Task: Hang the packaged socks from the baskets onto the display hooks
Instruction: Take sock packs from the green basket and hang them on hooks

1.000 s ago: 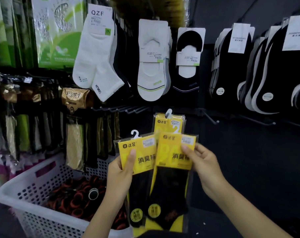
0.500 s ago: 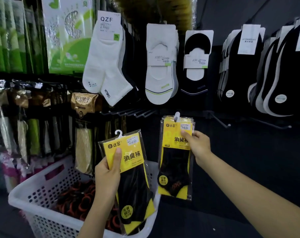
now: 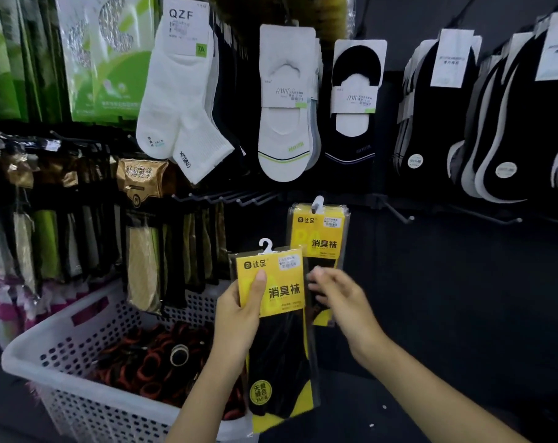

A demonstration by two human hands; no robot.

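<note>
White basket (image 3: 79, 350): lower left. Over its right rim, one sock pack (image 3: 280, 334) stands upright, grasped at the yellow card by my left hand (image 3: 239, 314). Up-right of the basket, a second pack (image 3: 319, 231) hangs free-edged. My right hand (image 3: 341, 295), blurred, fingers loose, holds nothing.

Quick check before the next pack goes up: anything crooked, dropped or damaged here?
Nothing stands out. One yellow sock pack hangs fairly straight by its white hanger at the hook row; the left hand holds a second pack upright. The right hand, blurred, looks loose in front of the hung one.
</note>
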